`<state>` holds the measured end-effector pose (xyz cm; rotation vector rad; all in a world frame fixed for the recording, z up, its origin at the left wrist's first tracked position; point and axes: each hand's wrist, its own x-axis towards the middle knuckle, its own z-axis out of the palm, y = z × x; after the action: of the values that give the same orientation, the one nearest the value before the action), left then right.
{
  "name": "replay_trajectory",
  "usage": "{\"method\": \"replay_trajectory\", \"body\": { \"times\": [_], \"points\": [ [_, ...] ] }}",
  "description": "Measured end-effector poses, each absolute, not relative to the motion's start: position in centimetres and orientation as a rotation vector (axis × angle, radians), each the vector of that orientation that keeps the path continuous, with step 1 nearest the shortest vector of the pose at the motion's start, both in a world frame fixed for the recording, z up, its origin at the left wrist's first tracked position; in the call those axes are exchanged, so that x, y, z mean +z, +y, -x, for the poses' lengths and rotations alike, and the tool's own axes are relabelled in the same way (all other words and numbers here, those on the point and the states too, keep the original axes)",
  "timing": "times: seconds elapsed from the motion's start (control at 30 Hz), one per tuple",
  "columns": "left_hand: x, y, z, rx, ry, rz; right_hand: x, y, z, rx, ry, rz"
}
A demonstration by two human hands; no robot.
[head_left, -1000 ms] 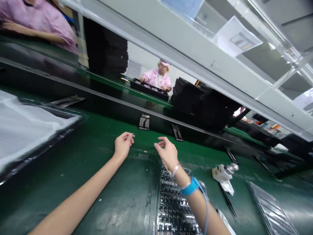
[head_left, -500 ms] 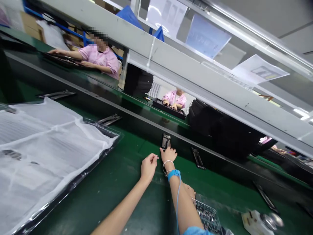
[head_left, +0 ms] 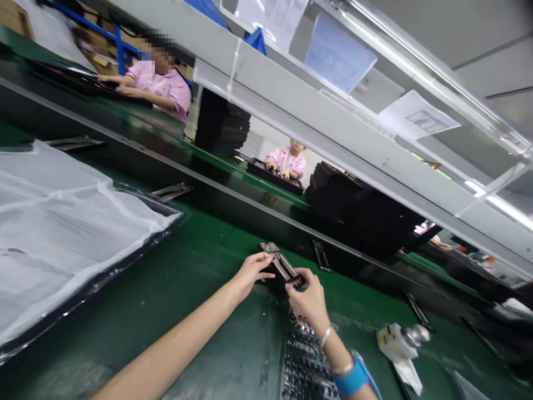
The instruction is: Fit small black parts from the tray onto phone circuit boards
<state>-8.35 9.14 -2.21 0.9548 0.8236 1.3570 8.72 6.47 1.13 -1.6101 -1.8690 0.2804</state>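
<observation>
A dark phone frame with bare metal parts is tilted in front of me, held between both hands over the green bench. My right hand, with a bracelet and a blue wrist strap at its wrist, pinches the near right end between thumb and fingers. At the far left end, my left hand has its fingertips on the frame's side, the thumb and other fingers partly curled beneath. Just below my right hand lies a clear tray filled with several small metallic parts, partly covered by the forearm.
More phone frames, one right of my hands and another to the left, lie on the dark belt strip. A white dispenser bottle stands right. A white-sheeted tray fills the left. Co-workers in pink sit beyond the divider.
The phone frame has come off the belt strip into both hands and been turned. My right hand moved from reaching forward to gripping its near end. Another hand near the parts tray is gone.
</observation>
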Motion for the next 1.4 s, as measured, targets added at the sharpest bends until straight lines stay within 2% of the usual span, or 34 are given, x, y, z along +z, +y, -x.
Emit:
{"method": "replay_trajectory", "body": {
  "times": [0.1, 0.27, 0.37, 0.43, 0.63, 1.03, 1.17, 1.4],
  "points": [
    [-1.1, 6.7, 5.7, 1.272, 0.794, -0.934, 1.6, 0.0, -11.5, 0.26, -1.838, 1.478],
    [0.9, 0.6, 1.5, 0.991, 0.67, -1.068, 2.0, -6.5, -15.9, 0.827, -1.206, 1.46],
    [1.7, -3.0, 0.1, 0.67, 0.585, -1.23, 1.5, -8.0, -16.5, 0.981, -0.941, 1.391],
    [2.1, -4.5, -0.2, 0.614, 0.652, -1.431, 1.1, -8.6, -16.0, 1.019, -0.879, 1.277],
    [2.2, -5.6, 0.4, 0.768, 0.904, -1.83, 0.6, -9.9, -14.8, 1.056, -0.796, 1.143],
    [1.5, -4.5, 0.0, 0.794, 0.701, -1.466, 0.4, -10.6, -14.4, 1.014, -0.836, 1.169],
    [1.8, -4.4, 0.3, 0.995, 0.693, -1.586, 0.4, -10.6, -14.5, 1.126, -0.82, 1.14],
    [1.4, -4.5, 1.1, 1.487, 0.671, -2.266, 0.3, -10.7, -13.8, 1.276, -0.845, 1.083]
  ]
}}
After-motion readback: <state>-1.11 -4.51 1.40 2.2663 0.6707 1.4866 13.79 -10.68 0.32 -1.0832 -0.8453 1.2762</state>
